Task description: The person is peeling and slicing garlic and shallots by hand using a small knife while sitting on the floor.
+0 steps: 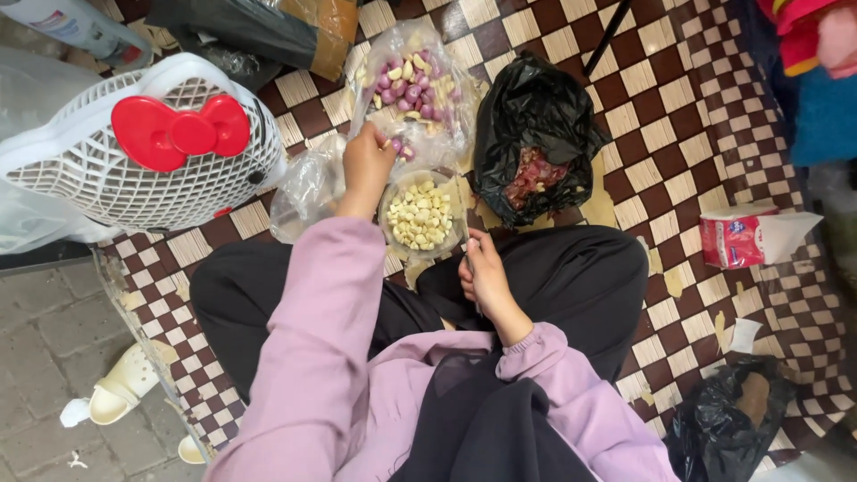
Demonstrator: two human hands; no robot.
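I take the bowl point(421, 216) of peeled pale garlic cloves as my landmark; it sits on the checkered mat point(661, 116) just in front of the crossed legs in black trousers. My left hand point(368, 165) is stretched out just left of and beyond the bowl, fingers pinched on 1 purple unpeeled clove point(396, 144) at the mouth of the clear plastic bag point(415, 85). That bag lies directly beyond the bowl, touching its far edge as far as I can see, and holds many more purple and pale cloves. My right hand point(486, 277) hangs just right of and nearer than the bowl, over the right knee, fingers curled in; a thin dark thing seems to run along them, but I cannot tell what it is or whether the hand truly grips it. Right of the bowl, close beside it, an open black bag point(536, 134) shows reddish peelings inside. Well left of the bowl stands a white lattice basket point(134, 170) with a red bow on its lid. Far right of the bowl lies a red and white tissue pack point(745, 236). Both sleeves are lilac.
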